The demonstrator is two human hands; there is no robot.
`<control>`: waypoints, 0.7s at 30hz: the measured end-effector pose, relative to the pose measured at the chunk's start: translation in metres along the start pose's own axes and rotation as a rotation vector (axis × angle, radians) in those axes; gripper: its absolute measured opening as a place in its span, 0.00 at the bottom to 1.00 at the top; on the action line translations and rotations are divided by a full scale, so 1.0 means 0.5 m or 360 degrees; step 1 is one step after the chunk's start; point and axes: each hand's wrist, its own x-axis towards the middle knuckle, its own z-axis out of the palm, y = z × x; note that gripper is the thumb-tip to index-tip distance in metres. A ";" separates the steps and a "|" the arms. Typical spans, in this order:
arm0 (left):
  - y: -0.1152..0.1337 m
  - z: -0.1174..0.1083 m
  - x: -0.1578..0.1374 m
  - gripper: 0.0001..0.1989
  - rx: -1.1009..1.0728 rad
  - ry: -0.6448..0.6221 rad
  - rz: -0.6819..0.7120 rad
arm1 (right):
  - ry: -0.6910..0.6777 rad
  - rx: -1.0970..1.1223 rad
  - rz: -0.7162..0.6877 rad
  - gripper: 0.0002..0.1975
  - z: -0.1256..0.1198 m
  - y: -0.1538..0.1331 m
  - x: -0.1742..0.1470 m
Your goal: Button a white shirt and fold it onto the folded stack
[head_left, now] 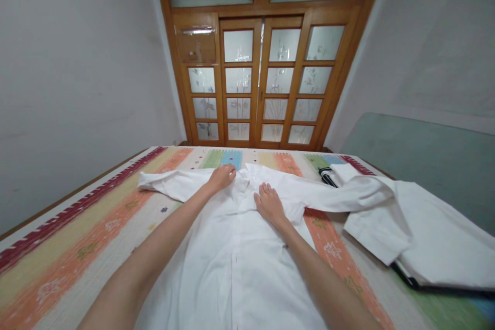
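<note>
We're resting R hand [269,205] flat on white shirt [251,273], fingers straight, ideally pressing evenly w/o dragging; L hand [223,177] is lying curled by collar [245,174], fingers' hold unclear.

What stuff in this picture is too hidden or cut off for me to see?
All in the head view:
- The bottom of the white shirt: cut off by the lower edge.
- Whether the left hand pinches the shirt: the hand itself hides it.
- The patch under the right hand: covered by that hand.
- The far end of the folded white cloth: cut off by the right edge.
- What's behind the glass doors: the patterned panes hide it.
</note>
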 end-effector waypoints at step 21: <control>-0.099 0.120 0.110 0.14 0.0167 0.0155 -0.0396 | 0.0165 0.0068 0.0037 0.26 0.009 0.001 0.010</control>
